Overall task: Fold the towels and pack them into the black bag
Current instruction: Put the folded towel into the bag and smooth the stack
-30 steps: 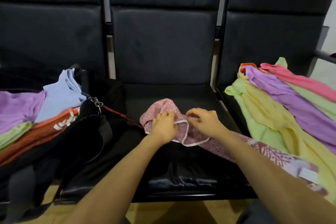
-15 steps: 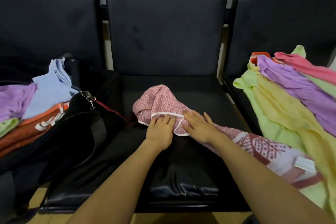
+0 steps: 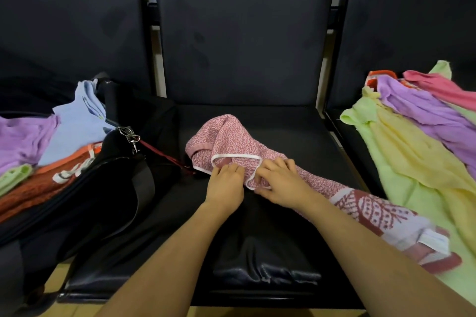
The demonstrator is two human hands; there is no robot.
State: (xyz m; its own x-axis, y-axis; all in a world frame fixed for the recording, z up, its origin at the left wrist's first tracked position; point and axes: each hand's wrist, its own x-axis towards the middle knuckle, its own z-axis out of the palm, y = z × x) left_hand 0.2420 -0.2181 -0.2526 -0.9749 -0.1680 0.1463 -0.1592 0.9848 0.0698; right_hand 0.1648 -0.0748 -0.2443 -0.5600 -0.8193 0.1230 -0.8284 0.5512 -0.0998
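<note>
Left of the middle seat point(image 3: 283, 131), the black bag point(image 3: 85, 203) lies open, holding folded towels: purple point(image 3: 23, 139), light blue point(image 3: 77, 123), green point(image 3: 14, 177) and orange point(image 3: 43, 183). On the seat itself lies the pink patterned towel point(image 3: 231, 141), bunched, its tail trailing off the seat's right front edge. The left hand point(image 3: 225, 183) rests on its near white-trimmed edge, fingers curled down onto the cloth. The right hand point(image 3: 280, 183), just beside it, pinches the same edge with bent fingers. Right of the seat, loose towels are heaped: green point(image 3: 401, 188), yellow point(image 3: 412, 152), purple point(image 3: 425, 116) and pink point(image 3: 443, 87).
</note>
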